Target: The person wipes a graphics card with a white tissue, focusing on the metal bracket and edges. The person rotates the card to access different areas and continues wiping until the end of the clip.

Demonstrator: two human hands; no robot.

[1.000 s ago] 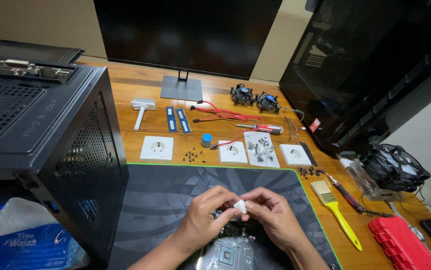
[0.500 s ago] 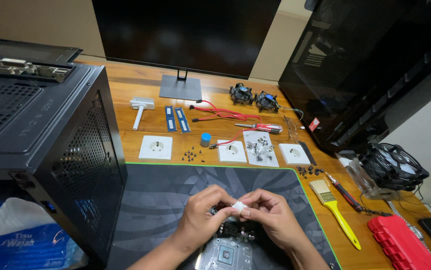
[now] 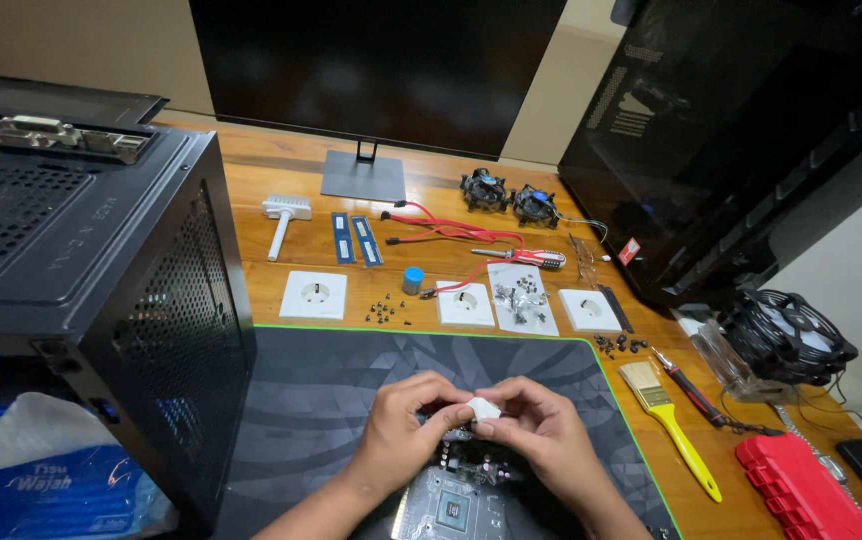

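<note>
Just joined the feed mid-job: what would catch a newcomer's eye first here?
Both hands, left hand and right hand, pinch a small white wad over a circuit board on the dark desk mat. A black computer case looms left; a yellow-handled brush lies right.

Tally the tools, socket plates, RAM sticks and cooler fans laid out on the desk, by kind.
Socket plates: 3
RAM sticks: 2
Small cooler fans: 2
Brushes: 2
Screwdrivers: 2
Total: 11
</note>
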